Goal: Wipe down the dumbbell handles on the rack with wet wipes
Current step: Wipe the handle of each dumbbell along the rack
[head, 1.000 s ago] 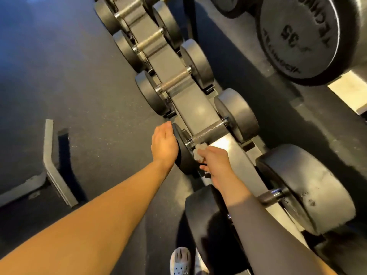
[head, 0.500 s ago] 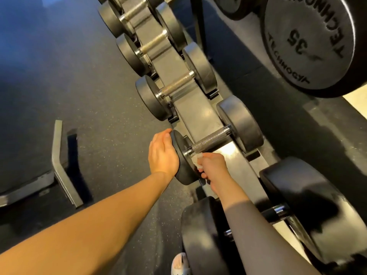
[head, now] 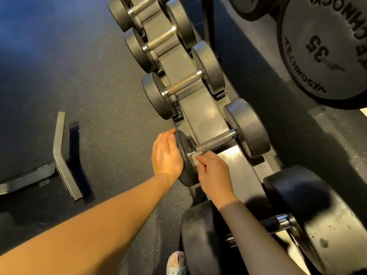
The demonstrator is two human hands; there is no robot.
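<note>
Five dumbbells [head: 156,96] line the slanted grey metal rack [head: 200,110], running from near right to far left, each with two round matte black heads and one steel bar. Both hands are on the fourth from the far end. The left hand [head: 166,153] lies flat, fingers straight, against the outer face of its left head. The right hand [head: 214,175] pinches one crumpled white wipe [head: 195,158] against the left end of the knurled handle [head: 216,142], right by the collar. Below lies speckled rubber floor [head: 89,116]; far right sits one big round weight [head: 325,52] embossed 35.
</note>
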